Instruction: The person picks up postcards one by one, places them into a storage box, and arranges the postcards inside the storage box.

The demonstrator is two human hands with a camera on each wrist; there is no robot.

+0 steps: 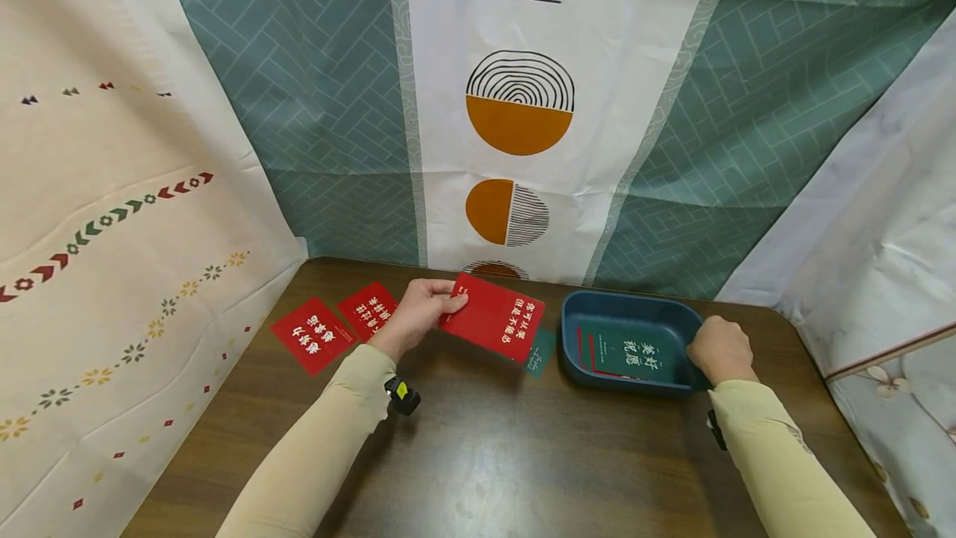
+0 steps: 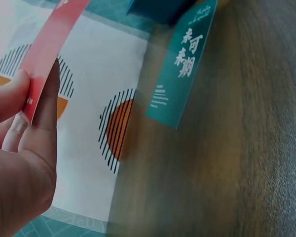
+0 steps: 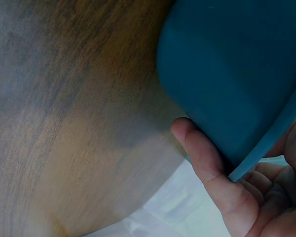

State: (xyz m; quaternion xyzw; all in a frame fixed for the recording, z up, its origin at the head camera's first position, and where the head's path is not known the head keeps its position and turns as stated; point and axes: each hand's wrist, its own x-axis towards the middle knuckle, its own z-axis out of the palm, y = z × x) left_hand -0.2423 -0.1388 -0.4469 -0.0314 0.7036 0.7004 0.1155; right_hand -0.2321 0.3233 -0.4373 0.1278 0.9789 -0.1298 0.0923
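Note:
My left hand (image 1: 418,310) pinches a red card (image 1: 496,318) with white writing by its left edge, thumb on top. The left wrist view shows this card slightly bowed above the table. Below it a green card (image 1: 539,353) lies on the table, partly covered from the head camera. To its right stands a dark blue tray (image 1: 635,297), with a green card (image 1: 631,349) on top inside and red edges showing beneath. My right hand (image 1: 720,347) grips the tray's right end; in the right wrist view a digit presses along the outer wall below the rim.
Two red cards lie at the table's left: one nearer (image 1: 314,336), the other (image 1: 366,310) partly behind my left hand. A patterned curtain (image 1: 508,131) hangs along the back edge of the brown wooden table (image 1: 523,447). Pale cloths hang at both sides.

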